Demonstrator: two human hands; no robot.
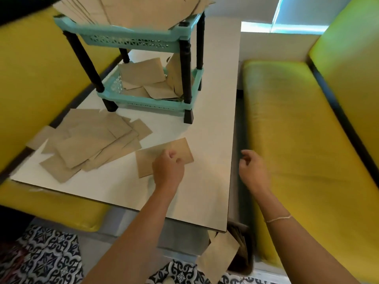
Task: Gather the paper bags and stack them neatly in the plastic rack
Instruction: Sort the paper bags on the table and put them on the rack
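A teal plastic rack (143,38) with black legs stands at the far end of the white table (213,124). Brown paper bags lie heaped on its top shelf (131,11), and several more lie loose in its bottom shelf (143,78). A spread pile of paper bags (90,142) covers the table's left side. One single paper bag (180,148) lies flat near the middle, and my left hand (168,167) rests on it with curled fingers. My right hand (253,169) hovers past the table's right edge with loosely curled fingers and holds nothing.
Yellow cushioned benches flank the table on the left (41,83) and right (297,140). Below the table's near right corner, another paper bag (219,257) lies by a dark box (242,242) on the floor. A patterned black-and-white floor (47,257) shows below.
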